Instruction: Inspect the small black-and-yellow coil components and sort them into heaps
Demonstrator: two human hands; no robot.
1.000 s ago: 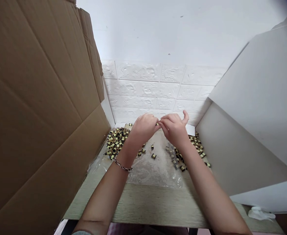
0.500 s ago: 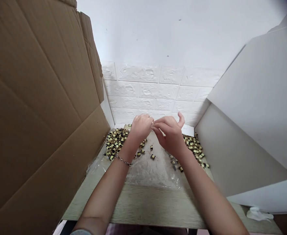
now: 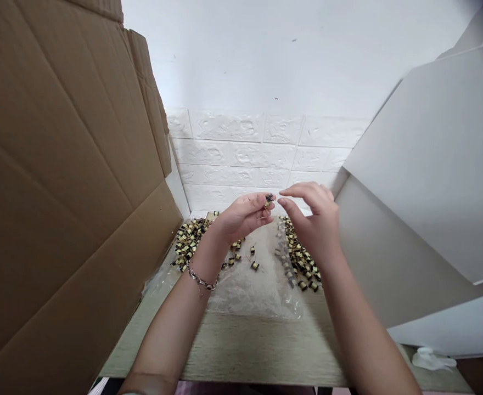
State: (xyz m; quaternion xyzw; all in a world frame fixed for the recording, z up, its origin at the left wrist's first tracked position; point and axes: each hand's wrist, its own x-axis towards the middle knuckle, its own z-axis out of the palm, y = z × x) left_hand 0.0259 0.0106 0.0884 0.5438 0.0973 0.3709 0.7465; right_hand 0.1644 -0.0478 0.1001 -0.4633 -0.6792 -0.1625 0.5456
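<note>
Between thumb and fingers, my left hand (image 3: 247,213) grips a small transformer coil (image 3: 269,199) with a black frame and a yellow-wrapped body. My right hand (image 3: 313,216) is just to the right of it, thumb and forefinger apart, with nothing visible between them. Below the hands lies a clear plastic bag (image 3: 253,296). On the left of the bag is a heap of similar coils (image 3: 190,241) with thin copper-coloured wires. A second heap of coils (image 3: 303,260) lies to the right, partly behind my right hand. A few loose coils (image 3: 254,265) sit between the heaps.
A tall cardboard sheet (image 3: 68,181) walls off the left side, and white panels (image 3: 422,164) stand on the right. Behind the table (image 3: 262,348) is a white brick-pattern wall (image 3: 233,153). A crumpled white item (image 3: 433,359) lies at the right front.
My hands were together at the fingertips and have come apart. The left has turned palm up, showing the coil; the right has shifted right and its fingers have opened.
</note>
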